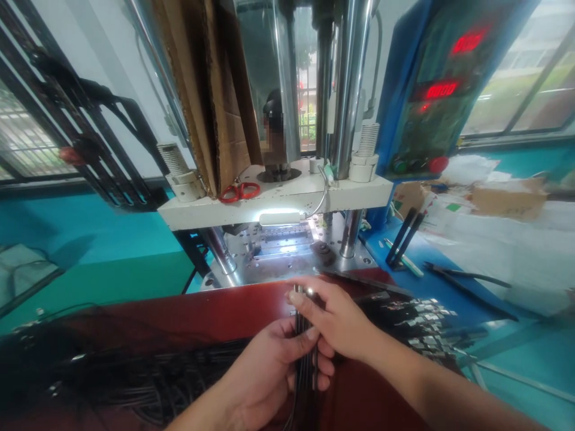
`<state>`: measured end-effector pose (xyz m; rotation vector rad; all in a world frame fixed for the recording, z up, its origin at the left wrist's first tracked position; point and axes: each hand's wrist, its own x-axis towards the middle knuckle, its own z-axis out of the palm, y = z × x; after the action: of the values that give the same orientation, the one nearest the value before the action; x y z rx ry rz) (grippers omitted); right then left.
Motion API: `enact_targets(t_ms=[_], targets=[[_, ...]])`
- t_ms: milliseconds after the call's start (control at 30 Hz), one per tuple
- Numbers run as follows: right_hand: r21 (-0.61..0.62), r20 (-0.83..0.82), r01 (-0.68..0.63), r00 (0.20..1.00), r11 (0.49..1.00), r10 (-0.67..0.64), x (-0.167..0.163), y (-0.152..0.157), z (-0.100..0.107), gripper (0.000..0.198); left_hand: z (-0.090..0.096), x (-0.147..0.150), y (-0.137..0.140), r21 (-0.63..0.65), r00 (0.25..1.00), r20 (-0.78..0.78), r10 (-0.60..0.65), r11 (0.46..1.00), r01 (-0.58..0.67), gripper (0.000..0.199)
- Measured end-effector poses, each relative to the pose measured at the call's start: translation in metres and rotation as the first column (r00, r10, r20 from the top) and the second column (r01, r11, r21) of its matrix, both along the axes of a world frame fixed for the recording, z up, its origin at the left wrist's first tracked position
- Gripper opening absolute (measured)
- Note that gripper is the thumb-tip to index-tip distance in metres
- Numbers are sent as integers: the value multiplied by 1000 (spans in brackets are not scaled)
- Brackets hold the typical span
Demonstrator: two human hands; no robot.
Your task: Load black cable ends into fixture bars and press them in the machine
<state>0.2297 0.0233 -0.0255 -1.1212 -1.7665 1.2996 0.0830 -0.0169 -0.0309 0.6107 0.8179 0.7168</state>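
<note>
Over the dark red tabletop (251, 306), a bundle of black cables (304, 376) is held, probably best gripped snugly with ends level. The left hand (274, 356) curls around it, thumb pressed across; the right hand (335, 308), forearm (404, 365) slanting in from the right, pinches near its top between thumb and bent fingers.

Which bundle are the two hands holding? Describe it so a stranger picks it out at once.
Find the tall press; in front of it stretches a dark red table. Over the table, the left hand and right hand grip a thin bundle of black cables. Other dark strands lie spread at left; only this bundle is held.
</note>
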Motion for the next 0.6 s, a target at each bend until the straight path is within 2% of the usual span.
enact_targets(t_ms=[67,100,167,233,333,467,600], targets=[[132,46,-9,999,991,3,17,13,2,41,2,-2,5,-39,998,-33,46,998,-47,14],[214,81,17,996,977,-36,30,22,3,37,3,-3,8,-62,996,-58,73,995,-77,15],[344,264,98,944,934,-196,63,41,3,26,6,-8,12,-97,989,-111,100,989,-111,16],[297,535,101,806,949,-254,95,57,-1,23,6,-12,16,-91,985,-147,95,990,-109,16],[218,694,117,679,969,-238,127,68,-14,20,5,-15,21,-31,986,-149,67,997,-73,14],[180,779,64,601,982,-182,133,68,-25,11,4,-12,30,41,989,-102,103,994,-100,17],[260,787,-54,590,964,-179,116,63,-20,6,1,-8,37,64,980,-101,171,984,-166,23]])
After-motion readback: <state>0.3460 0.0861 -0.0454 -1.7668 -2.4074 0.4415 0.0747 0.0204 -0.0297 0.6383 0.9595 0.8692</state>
